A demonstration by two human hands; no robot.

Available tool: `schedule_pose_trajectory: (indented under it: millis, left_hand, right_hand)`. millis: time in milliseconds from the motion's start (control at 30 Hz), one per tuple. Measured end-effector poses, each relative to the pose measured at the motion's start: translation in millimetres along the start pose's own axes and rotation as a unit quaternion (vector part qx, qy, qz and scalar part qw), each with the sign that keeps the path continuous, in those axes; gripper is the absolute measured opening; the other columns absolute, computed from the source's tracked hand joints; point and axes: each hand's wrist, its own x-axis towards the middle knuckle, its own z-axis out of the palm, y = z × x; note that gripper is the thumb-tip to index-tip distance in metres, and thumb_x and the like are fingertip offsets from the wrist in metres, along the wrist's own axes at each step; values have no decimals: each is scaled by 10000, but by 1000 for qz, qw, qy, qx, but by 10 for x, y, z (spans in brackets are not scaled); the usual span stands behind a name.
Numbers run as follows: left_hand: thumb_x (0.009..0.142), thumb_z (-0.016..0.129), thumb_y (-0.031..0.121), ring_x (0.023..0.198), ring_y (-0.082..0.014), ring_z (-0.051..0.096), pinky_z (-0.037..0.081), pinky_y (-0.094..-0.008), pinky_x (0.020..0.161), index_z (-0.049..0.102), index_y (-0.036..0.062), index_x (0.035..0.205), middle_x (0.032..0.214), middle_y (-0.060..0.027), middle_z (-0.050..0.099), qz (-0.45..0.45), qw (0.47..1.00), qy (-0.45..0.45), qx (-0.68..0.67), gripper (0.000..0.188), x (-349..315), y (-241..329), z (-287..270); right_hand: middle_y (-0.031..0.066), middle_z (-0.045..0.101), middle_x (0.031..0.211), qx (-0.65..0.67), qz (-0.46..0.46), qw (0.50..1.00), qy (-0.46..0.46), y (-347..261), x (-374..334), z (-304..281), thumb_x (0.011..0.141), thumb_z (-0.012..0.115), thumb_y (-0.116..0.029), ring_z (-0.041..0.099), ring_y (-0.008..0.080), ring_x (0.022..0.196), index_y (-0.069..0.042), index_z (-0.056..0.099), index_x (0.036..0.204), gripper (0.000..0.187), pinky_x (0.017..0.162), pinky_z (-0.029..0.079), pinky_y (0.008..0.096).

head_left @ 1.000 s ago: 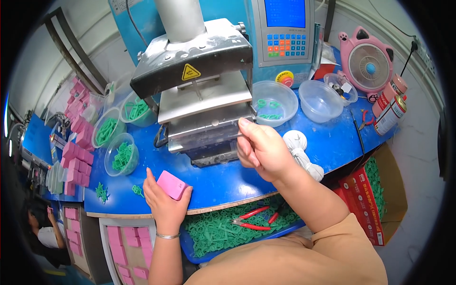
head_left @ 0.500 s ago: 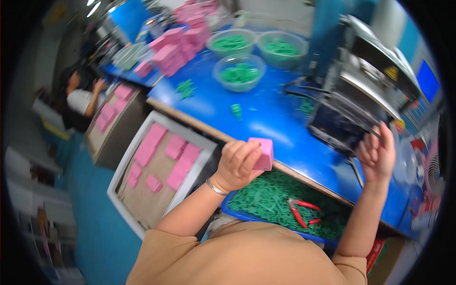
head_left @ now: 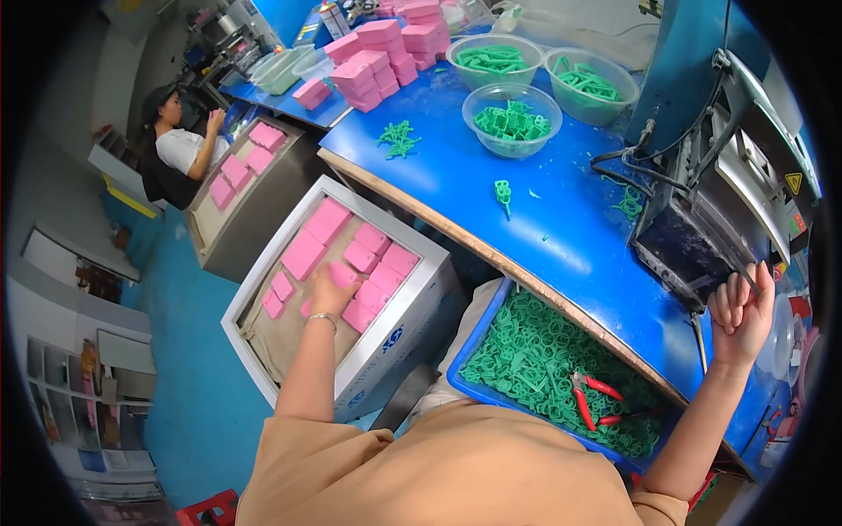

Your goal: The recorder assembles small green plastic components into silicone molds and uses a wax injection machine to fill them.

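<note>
My left hand (head_left: 324,294) reaches down into the white-rimmed box (head_left: 235,320) at my left, its fingers on a pink block (head_left: 344,273), somewhat blurred. Around it, several more pink blocks (head_left: 303,254) lie on the box's brown surface. At the far right my right hand (head_left: 738,311) is raised with bent fingers, closed around the end of a thin dark lever (head_left: 748,277) on the machine (head_left: 702,223).
A blue bin (head_left: 474,383) of green plastic pieces, with red-handled cutters (head_left: 586,405) on top, sits against the blue table (head_left: 421,188). Bowls of green parts (head_left: 511,151) and stacked pink blocks (head_left: 375,70) stand farther back. A seated person (head_left: 186,149) works at far left.
My left hand has carried a pink block from the table's front edge leftward and down into the box. My right hand stays by the machine. The whole view has shifted.
</note>
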Motion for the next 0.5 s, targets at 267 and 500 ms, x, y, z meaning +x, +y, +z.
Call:
schedule_pose_trajectory:
  millis: [267,500]
  left_hand:
    - [682,692,276,1072,-381,533,439,-410,906,397,-80,1259,1223,-294,477,-80,989,27,125,739,181,-201,-371]
    - [654,684,294,995,-371,566,465,-401,843,546,-32,1065,1020,-260,589,-65,981,-91,156,542,-80,-280,-423]
  right_hand:
    - [-4,280,420,-2,-1,1000,-10,13,-17,-17,979,289,-293,208,86,327,-90,373,598,440,337,197,228]
    - [-25,334,432,-60,29,998,13,268,-227,218,964,344,-378,292,73,346,-103,383,550,499,347,226,217]
